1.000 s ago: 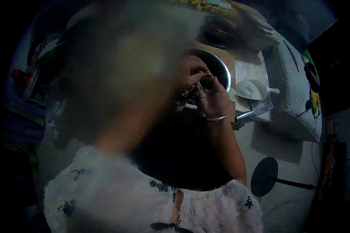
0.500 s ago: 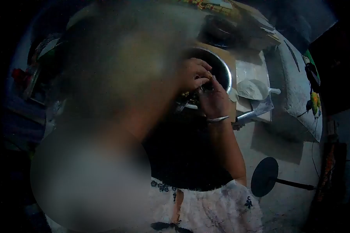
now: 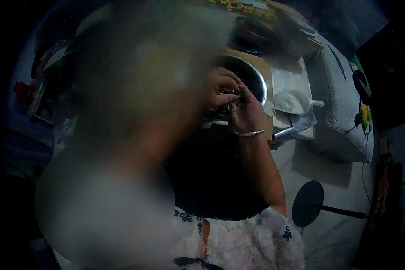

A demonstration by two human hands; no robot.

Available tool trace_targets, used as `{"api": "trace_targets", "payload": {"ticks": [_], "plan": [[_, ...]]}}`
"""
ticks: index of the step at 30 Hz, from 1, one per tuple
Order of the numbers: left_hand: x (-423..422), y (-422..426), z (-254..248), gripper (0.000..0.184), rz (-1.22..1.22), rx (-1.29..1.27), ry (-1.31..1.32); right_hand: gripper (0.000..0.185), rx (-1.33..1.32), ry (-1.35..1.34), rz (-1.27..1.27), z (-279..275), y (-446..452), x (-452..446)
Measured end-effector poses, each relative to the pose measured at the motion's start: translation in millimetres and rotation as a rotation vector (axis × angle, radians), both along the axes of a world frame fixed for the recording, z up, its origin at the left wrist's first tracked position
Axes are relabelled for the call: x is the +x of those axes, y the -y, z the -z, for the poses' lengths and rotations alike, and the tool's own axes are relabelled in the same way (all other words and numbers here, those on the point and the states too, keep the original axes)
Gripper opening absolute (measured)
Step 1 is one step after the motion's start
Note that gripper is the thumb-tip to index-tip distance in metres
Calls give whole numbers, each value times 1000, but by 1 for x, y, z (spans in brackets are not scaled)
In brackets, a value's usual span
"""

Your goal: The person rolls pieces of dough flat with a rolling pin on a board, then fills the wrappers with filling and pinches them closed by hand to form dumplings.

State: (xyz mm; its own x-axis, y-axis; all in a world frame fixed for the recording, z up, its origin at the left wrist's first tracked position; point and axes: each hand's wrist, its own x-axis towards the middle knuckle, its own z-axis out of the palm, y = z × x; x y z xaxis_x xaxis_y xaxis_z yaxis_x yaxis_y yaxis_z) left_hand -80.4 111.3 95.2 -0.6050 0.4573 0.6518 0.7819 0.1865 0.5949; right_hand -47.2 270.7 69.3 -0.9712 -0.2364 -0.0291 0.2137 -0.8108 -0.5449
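My left hand reaches in from the left over a round metal bowl, its fingers bent inward. My right hand, with a silvery bangle at the wrist, meets it palm up at the bowl's near side. The fingertips of both hands come together around small dark-green and pale bits, too dim to name. More such bits show in the bowl below the hands. Much of the left arm and the bowl's left side is hidden by a large blur.
A wooden board lies under the bowl. To its right are a white-handled bowl of pale powder and a metal-handled flat tool. Nearer stands a round black griddle with a long handle. A dark pan sits at the back.
My left fingers have opened a little and shifted lower, and my right hand has turned slightly inward. More green bits show between them. The bowl stays in place.
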Motion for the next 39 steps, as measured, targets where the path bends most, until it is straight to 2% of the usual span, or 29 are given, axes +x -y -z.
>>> {"api": "trace_targets", "payload": {"ticks": [2, 4, 7, 10, 16, 25, 28, 30, 34, 39], "plan": [[1, 1, -1, 25, 63, 13, 93, 28, -73, 19, -65, 10, -11, -7], [-1, 3, -1, 26, 42, -80, -65, 26, -146, 38, -132, 3, -9, -4], [-2, 2, 4, 24, 0, -111, -89, 24, -96, 115, -5, -4, -6, 1], [-6, -1, 4, 21, -9, -102, -239, 26, -34, 101, 28, 0, -5, -2], [-3, -4, 0, 14, -14, -56, -329, 28, -94, 6, -52, 8, -8, -6], [0, -11, 4, 9, -43, -5, -294, 26, -57, -23, -99, -3, -7, -3], [1, -10, -3, 9, -29, -52, -278, 27, -104, -109, -174, -12, -8, 3], [0, -10, -1, 9, -41, -33, -276, 29, -42, 97, -42, -26, -7, 12], [-1, -10, 0, 10, -36, -6, -300, 32, -93, 115, -56, -20, -10, 10], [1, -12, -2, 12, -30, -14, -254, 34, -21, -25, -52, -14, -8, 7]]}}
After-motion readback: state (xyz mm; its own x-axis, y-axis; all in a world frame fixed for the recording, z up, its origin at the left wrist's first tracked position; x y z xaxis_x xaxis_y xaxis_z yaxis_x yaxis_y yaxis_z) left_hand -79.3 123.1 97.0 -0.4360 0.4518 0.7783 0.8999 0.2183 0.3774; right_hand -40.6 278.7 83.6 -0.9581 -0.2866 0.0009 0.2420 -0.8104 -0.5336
